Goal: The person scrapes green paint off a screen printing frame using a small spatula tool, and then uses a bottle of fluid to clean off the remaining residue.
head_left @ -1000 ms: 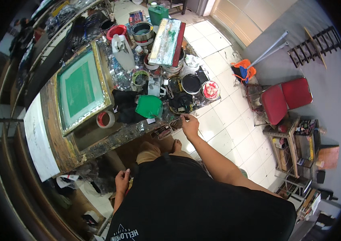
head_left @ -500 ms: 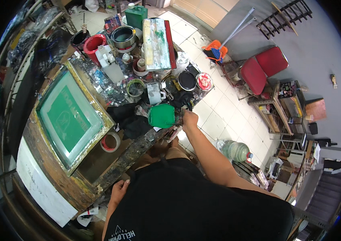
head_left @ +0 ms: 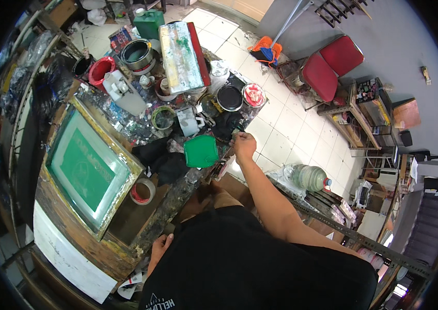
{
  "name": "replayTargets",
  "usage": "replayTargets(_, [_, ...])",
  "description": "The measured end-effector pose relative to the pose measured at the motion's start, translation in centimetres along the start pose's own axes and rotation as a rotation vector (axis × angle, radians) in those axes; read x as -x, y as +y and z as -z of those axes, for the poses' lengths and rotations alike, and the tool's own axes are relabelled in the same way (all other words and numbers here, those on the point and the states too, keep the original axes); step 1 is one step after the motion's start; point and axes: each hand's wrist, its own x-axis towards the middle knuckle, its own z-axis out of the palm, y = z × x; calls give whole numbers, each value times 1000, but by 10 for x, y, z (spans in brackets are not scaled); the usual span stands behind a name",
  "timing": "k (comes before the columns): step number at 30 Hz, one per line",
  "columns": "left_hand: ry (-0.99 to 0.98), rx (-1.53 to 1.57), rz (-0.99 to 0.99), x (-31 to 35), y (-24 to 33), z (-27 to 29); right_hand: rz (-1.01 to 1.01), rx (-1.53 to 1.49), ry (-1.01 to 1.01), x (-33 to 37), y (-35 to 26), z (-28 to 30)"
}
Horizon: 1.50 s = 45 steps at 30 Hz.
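Observation:
At the table's right-hand corner, my right hand (head_left: 243,146) is closed, its fingertips pinched together beside dark cloth; whatever lies between them is too small to make out. Just left of it is a squarish green tub (head_left: 201,151) that looks coated in green ink. My left hand (head_left: 159,250) hangs low by the near table edge, partly covered by my black shirt, its visible fingers loosely apart and holding nothing. A framed printing screen (head_left: 87,168) with a green stencil area lies on the left of the table. Near its right corner sits a roll of tape (head_left: 142,191).
Crowding the table's far part are a red bucket (head_left: 102,71), an open metal can (head_left: 137,54), a green jerrycan (head_left: 149,24), a paint-smeared box (head_left: 176,57) and a white bottle (head_left: 124,93). A red chair (head_left: 320,77) and a large water bottle (head_left: 309,177) stand to the right.
My view has shifted, moving the table's contents slightly left. My right hand has turned a little, its fingertips now at the corner cloth. My left hand remains low near the table edge.

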Motion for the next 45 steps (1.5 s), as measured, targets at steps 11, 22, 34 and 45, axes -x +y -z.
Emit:
replayTargets(11, [-5, 17, -15, -27, -21, -9, 407, 410, -79, 2, -22, 17])
replayTargets(22, [43, -63, 16, -24, 9, -13, 494, 516, -76, -3, -24, 27])
replayTargets(34, [20, -77, 60, -20, 18, -22, 541, 369, -5, -8, -16, 44])
replayTargets(45, [-115, -147, -204, -44, 95, -47, 305, 290, -35, -24, -3, 44])
